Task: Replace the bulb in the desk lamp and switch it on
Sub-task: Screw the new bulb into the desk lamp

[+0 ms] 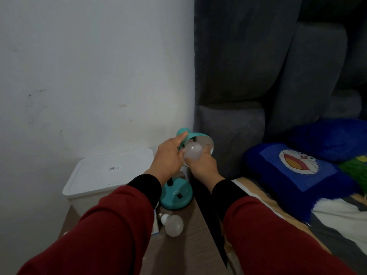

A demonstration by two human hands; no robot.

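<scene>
A teal desk lamp stands on a wooden bedside table (186,245), its round base (177,196) near the table's back edge. Its shade (200,136) is tipped up, with the white inside facing me. My left hand (168,157) grips the shade's neck from the left. My right hand (202,165) holds a white bulb (192,151) at the shade's mouth; the bulb's screw end is hidden. A second white bulb (172,224) lies on its side on the table in front of the base.
A white lidded box (103,171) sits to the left of the lamp against the white wall. On the right is a bed with a grey padded headboard (258,76), blue cartoon pillows (297,171) and striped bedding. A small white box edge shows beside the loose bulb.
</scene>
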